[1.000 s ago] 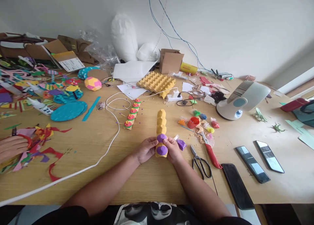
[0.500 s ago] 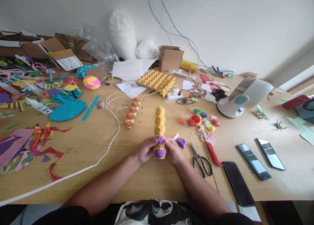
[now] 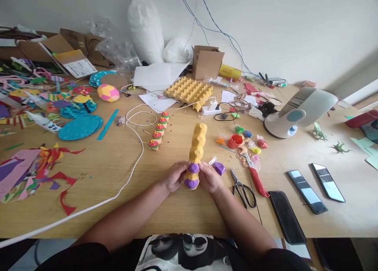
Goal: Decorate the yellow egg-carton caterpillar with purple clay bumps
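Between both hands I hold a yellow egg carton strip with several bumps in a row. Its two bumps nearest me are covered in purple clay. My left hand grips the strip's left edge, and my right hand closes on its right edge, thumbs beside the second purple bump. Just right of my right hand lies a packet of purple clay. Farther off to the left stands a finished-looking strip with red and green caps, yellow rings and pins poking out at its sides.
Black-handled scissors, a red-handled knife and several phones lie to the right. Clay packets surround a red cup. A yellow egg tray and white fan stand farther back. A white cable crosses the left side.
The far end of the egg carton strip has swung slightly right, so it now tilts in my hands. Both hands keep their hold. The whole view has shifted a little.
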The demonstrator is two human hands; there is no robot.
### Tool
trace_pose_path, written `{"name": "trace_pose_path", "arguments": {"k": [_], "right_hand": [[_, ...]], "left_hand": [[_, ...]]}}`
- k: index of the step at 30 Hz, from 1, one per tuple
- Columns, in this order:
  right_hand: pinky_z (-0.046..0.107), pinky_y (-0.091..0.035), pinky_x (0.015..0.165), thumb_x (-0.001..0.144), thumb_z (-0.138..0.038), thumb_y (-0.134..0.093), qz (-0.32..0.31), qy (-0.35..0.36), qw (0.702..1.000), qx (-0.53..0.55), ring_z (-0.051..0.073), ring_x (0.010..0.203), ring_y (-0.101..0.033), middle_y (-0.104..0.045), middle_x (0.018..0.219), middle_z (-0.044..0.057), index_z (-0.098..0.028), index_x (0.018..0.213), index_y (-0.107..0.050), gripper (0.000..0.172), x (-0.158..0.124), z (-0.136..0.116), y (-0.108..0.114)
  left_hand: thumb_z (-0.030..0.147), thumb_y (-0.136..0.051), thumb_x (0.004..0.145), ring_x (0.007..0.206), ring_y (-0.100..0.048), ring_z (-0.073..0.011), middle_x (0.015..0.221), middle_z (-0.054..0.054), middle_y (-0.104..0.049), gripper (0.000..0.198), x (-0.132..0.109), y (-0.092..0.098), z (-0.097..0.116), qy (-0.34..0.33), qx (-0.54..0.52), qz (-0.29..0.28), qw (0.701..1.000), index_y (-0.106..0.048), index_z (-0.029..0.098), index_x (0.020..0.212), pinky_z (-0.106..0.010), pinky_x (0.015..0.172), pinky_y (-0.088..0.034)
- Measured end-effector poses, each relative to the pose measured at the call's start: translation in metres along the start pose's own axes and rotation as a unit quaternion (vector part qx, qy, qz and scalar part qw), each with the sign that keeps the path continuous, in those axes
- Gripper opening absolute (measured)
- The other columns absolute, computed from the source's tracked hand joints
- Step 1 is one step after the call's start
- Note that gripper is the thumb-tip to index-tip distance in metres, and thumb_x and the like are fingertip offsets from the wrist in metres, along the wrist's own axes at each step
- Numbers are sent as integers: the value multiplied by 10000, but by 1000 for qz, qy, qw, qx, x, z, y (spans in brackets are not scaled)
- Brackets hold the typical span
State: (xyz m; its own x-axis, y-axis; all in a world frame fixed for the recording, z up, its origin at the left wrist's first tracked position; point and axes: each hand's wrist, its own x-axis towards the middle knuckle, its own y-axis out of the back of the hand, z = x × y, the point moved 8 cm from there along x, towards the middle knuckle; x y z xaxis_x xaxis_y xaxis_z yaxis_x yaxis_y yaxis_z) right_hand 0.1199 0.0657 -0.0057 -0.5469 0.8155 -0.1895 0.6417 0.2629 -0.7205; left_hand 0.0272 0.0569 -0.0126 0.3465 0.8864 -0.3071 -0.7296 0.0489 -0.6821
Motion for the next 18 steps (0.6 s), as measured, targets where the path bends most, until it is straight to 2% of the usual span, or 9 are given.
{"name": "trace_pose_path", "arguments": {"k": [5, 11, 15, 18], "right_hand": [[323, -527, 733, 740, -467, -851, 2, 3, 1000, -21, 224, 807, -675, -701, 752, 48, -180, 789, -681, 338, -1, -1, -4], [285, -507, 704, 760, -405, -826, 7, -18, 1000, -11, 183, 744, -645, -696, 763, 29, -181, 807, -679, 272, -2, -2, 2], [322, -525, 738, 749, -422, -812, 5, -30, 999, -18, 237, 849, -675, -698, 775, 44, -194, 832, -670, 282, -2, -1, 1], [325, -527, 735, 720, -401, -831, 13, -26, 1000, -9, 244, 857, -680, -691, 752, 40, -195, 806, -664, 279, -1, 0, 0]], "left_hand": [[410, -834, 757, 676, -593, -168, 734, -72, -694, 288, -3, 0, 2, -2, 14, -9, 1000, -758, 132, 757, -289, 652, -447], [470, -796, 786, 789, -636, -206, 879, -100, -733, 373, -2, -3, 0, 29, -11, -14, 999, -790, 132, 945, -307, 725, -481], [424, -811, 782, 770, -638, -207, 842, -97, -732, 310, -2, -3, -2, 26, 12, -21, 999, -789, 131, 881, -308, 712, -466], [411, -801, 791, 737, -625, -200, 800, -89, -723, 278, -2, 0, -2, 10, 21, -5, 1000, -786, 138, 840, -305, 683, -449]]}}
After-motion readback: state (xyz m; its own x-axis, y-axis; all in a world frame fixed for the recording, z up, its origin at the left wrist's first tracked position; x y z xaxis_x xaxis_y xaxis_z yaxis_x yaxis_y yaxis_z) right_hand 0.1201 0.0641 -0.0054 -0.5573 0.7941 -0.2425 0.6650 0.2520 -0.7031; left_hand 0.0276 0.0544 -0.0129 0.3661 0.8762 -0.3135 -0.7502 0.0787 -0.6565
